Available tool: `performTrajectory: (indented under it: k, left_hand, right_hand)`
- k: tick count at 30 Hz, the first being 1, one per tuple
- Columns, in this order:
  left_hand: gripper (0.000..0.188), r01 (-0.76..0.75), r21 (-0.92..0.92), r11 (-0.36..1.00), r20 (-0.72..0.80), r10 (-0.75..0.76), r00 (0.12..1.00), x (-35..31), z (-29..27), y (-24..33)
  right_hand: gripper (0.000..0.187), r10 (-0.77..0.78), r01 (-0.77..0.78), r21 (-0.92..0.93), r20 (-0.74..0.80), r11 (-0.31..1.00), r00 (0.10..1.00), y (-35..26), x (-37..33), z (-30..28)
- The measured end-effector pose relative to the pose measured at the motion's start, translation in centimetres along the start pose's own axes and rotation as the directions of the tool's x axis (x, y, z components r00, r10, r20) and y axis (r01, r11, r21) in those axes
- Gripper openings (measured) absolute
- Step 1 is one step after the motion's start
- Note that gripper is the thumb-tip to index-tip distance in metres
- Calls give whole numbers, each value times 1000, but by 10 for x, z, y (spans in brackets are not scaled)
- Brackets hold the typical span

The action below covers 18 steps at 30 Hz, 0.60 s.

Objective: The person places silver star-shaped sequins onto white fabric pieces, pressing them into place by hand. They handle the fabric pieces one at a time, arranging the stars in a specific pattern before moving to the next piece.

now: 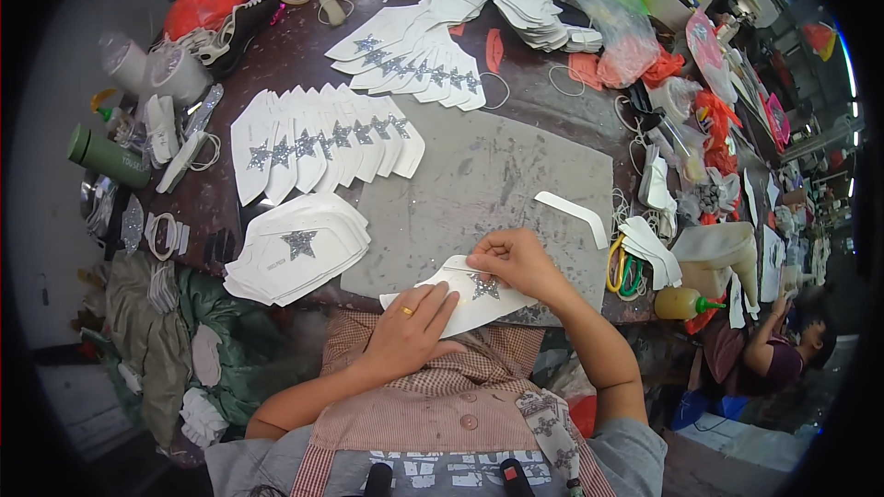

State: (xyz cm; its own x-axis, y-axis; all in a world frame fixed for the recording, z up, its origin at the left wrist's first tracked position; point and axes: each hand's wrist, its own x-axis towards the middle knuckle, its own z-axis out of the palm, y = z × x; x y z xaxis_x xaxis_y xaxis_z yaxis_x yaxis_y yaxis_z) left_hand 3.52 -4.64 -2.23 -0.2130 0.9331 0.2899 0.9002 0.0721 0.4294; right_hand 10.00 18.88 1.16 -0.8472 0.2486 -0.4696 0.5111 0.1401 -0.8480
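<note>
A white shoe-upper piece [479,309] with a silver glitter star lies at the near edge of the grey work board [479,184]. My left hand [412,324], with a ring on one finger, rests flat on its left part, fingers stretched out. Over the upper edge of the piece, my right hand [512,262] is closed in a pinch just above the star. What sits between those fingertips is too small to make out. A bent white strip [575,215] lies on the board to the right of my right hand.
Left of the board stand a stack of star pieces [299,248] and a fanned row [322,143]; another fan [410,51] lies beyond. At right are white strips [650,248], scissors [617,258] and a yellowish glue bottle [680,304]. A co-worker [783,350] sits far right.
</note>
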Motion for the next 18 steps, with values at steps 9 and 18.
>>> performTrajectory:
  k: [9, 18]
  left_hand:
    - [78, -4, 37, 999, 11, 3, 1000, 0, 6, -2]
    - [76, 26, 99, 995, 60, -32, 998, 0, 10, 0]
  right_hand:
    - [18, 58, -61, 59, 49, 996, 997, 3, 6, -1]
    - [20, 55, -55, -5, 30, 998, 998, 1, 6, 3]
